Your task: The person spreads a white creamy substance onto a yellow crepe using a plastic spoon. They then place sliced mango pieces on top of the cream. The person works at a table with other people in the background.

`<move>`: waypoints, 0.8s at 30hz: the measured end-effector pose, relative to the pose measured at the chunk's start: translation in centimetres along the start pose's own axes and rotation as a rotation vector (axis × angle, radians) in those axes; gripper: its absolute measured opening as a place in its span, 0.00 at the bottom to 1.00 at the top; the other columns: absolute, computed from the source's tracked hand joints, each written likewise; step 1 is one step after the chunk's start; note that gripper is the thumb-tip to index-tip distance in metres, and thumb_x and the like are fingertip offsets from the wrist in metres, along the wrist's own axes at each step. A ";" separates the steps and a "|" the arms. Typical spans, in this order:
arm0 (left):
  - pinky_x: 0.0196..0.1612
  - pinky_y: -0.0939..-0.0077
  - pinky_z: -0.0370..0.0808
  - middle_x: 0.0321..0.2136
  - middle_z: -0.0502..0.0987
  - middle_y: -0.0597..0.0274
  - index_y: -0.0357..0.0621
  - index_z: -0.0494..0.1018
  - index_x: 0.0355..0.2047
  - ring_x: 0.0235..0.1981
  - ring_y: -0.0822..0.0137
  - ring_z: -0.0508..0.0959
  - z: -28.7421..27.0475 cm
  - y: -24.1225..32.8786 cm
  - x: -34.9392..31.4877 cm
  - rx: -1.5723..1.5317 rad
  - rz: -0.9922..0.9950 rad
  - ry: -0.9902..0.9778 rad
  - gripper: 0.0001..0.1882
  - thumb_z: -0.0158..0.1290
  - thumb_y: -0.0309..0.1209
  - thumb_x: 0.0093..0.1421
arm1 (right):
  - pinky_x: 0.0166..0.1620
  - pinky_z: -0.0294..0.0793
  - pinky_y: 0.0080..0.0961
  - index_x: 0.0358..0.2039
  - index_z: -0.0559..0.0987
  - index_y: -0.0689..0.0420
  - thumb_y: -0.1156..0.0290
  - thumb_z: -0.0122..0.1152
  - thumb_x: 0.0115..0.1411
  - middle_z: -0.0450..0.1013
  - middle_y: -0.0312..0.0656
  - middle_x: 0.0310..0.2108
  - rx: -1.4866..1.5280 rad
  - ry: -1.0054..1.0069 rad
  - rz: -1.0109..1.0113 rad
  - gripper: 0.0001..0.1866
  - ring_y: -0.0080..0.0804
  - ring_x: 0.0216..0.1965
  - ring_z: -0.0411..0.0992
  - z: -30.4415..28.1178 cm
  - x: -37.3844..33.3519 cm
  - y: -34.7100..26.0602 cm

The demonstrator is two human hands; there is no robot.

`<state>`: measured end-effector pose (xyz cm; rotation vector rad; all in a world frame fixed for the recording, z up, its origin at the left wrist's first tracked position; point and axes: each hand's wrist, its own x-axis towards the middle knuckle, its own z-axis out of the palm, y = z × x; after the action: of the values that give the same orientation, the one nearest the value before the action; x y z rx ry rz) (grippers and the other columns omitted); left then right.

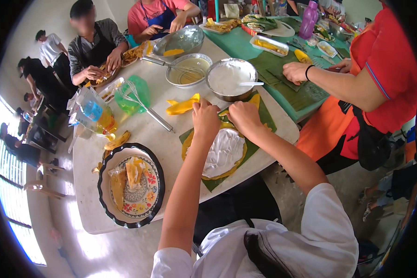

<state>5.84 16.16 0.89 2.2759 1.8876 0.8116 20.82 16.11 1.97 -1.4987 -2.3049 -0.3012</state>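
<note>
White shirt point(282, 243) and bare forearms come closest, leaning in over a pale table point(90, 208) with rounded corners. From where I stand, both hands are working at the far side of a yellow round point(228, 174), thin and flat, which lies on a green leaf point(252, 148) near the table's edge. White cream point(224, 153) covers most of it, streaked and uneven, leaving a yellow border showing. The left hand point(206, 118) and the right hand point(245, 116) sit close together, fingers curled downward; a bit of yellow shows between them, but I can't tell whether either has hold of it.

Just left of the left hand rests a folded yellow piece point(183, 107). Beyond the hands stands a metal bowl point(232, 97) of white cream with a pale-handled utensil point(251, 84) across its rim, and beside it a shallower bowl point(171, 83) with a whisk point(190, 71) in it. Another whisk point(153, 116) leans on something green and see-through point(134, 95).

Over to the left, a dish point(161, 178) with a wavy black rim holds two filled pieces point(118, 190) on its flowered bottom. At the right, a co-worker in a red shirt point(394, 78) bends over more green leaves point(268, 69)
</note>
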 end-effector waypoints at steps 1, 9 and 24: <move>0.53 0.59 0.71 0.45 0.73 0.57 0.50 0.85 0.34 0.50 0.50 0.69 0.1 0.0 0.1 0.029 0.007 0.003 0.14 0.57 0.22 0.48 | 0.28 0.78 0.36 0.20 0.82 0.56 0.76 0.62 0.47 0.79 0.47 0.23 -0.009 0.002 -0.012 0.03 0.43 0.28 0.81 -0.1 0.0 0.0; 0.56 0.58 0.66 0.45 0.73 0.58 0.50 0.85 0.33 0.51 0.50 0.67 -0.9 0.3 0.3 0.062 0.018 -0.046 0.13 0.58 0.23 0.47 | 0.26 0.78 0.34 0.20 0.83 0.55 0.75 0.62 0.48 0.79 0.45 0.22 -0.041 -0.028 -0.031 0.03 0.41 0.27 0.81 0.4 0.3 -0.7; 0.54 0.52 0.63 0.49 0.70 0.56 0.48 0.83 0.33 0.52 0.48 0.65 -0.3 0.1 -0.1 0.077 -0.016 -0.063 0.12 0.58 0.25 0.47 | 0.27 0.77 0.39 0.17 0.81 0.59 0.72 0.64 0.48 0.77 0.51 0.21 0.056 0.044 -0.053 0.07 0.47 0.25 0.79 1.0 0.6 -0.5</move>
<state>5.82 15.95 1.14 2.2972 1.9396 0.6688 19.97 16.78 1.35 -1.3926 -2.3016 -0.2796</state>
